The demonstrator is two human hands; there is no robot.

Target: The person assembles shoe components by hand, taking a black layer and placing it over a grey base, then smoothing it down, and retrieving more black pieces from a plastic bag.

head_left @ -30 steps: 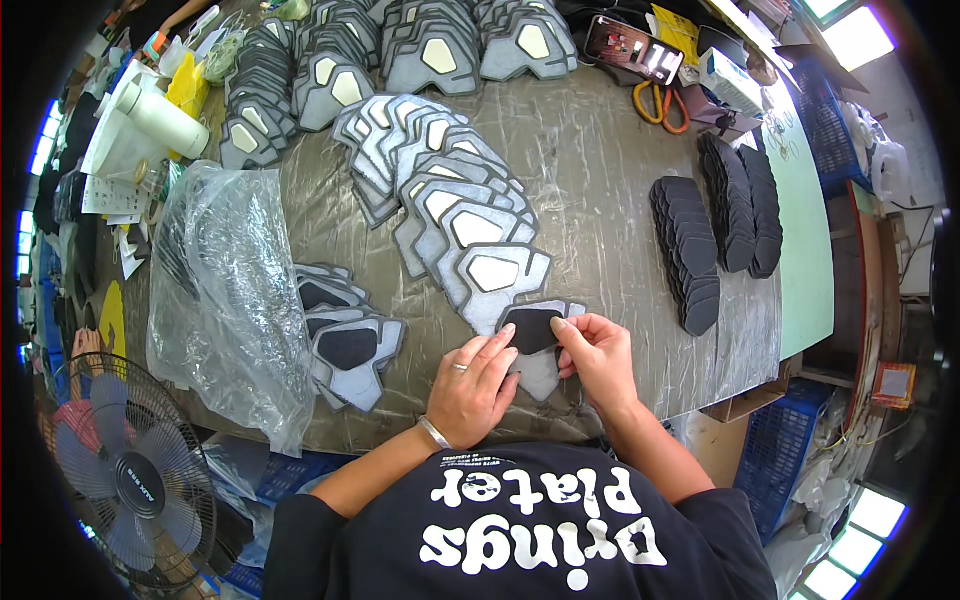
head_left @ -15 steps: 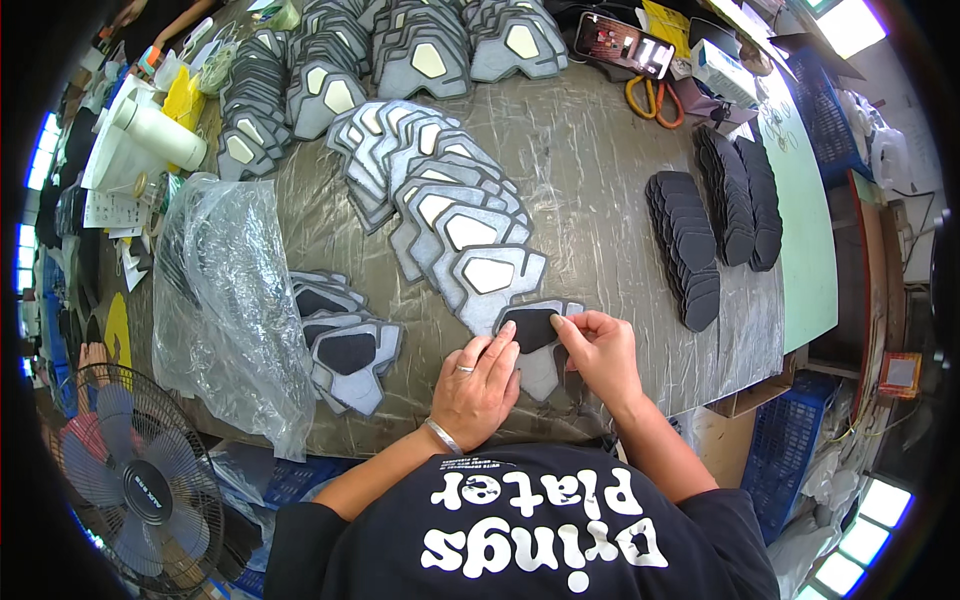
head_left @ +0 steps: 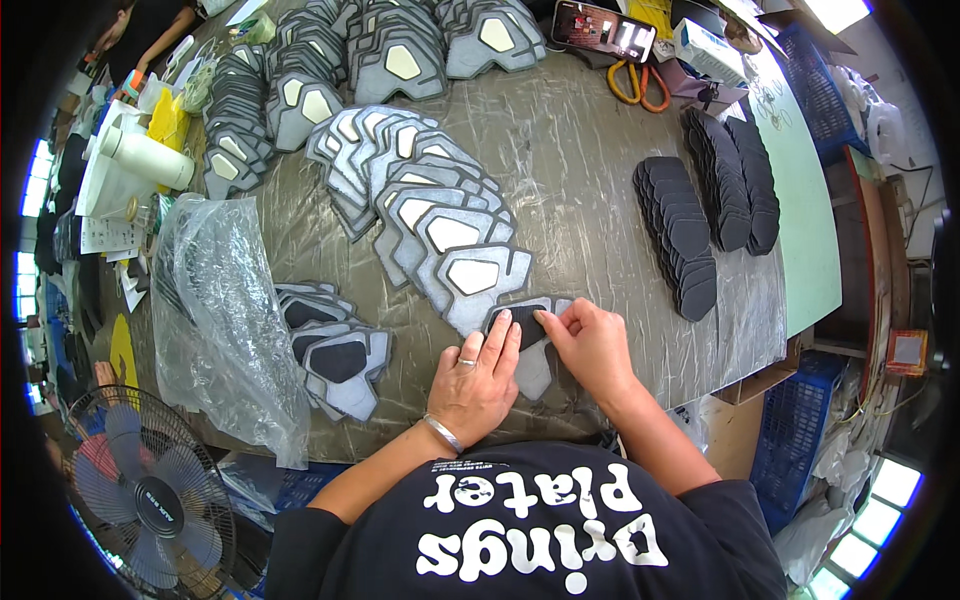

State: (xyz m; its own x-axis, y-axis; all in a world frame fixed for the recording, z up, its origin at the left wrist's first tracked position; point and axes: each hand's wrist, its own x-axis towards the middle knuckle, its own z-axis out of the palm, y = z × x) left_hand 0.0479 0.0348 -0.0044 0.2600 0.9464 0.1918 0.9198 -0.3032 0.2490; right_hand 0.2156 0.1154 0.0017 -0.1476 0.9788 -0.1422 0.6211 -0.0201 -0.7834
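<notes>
A grey shaped panel with a dark edge [head_left: 533, 375] lies near the table's front edge, and a black foam-like pad [head_left: 522, 326] sits on its upper part. My left hand [head_left: 470, 388], fingers stretched out, rests its fingertips on the pad's left side. My right hand [head_left: 592, 345] is closed in a pinch at the pad's right edge. Just beyond is an overlapping row of similar grey panels [head_left: 510, 270] with off-white patches. To the left lies a small stack of panels [head_left: 350, 395] with black pads on top.
Fanned stacks of black pads [head_left: 690, 235] lie at the right. More panel stacks [head_left: 490, 50] stand along the back, near orange-handled scissors [head_left: 640, 85] and a phone [head_left: 602, 32]. A clear plastic sheet [head_left: 220, 330], a white bottle [head_left: 147, 158] and a fan [head_left: 150, 490] are at the left.
My left fingertips have moved further onto the black pad and lie flatter. My right hand keeps its pinch at the pad's edge. The whole view has shifted slightly.
</notes>
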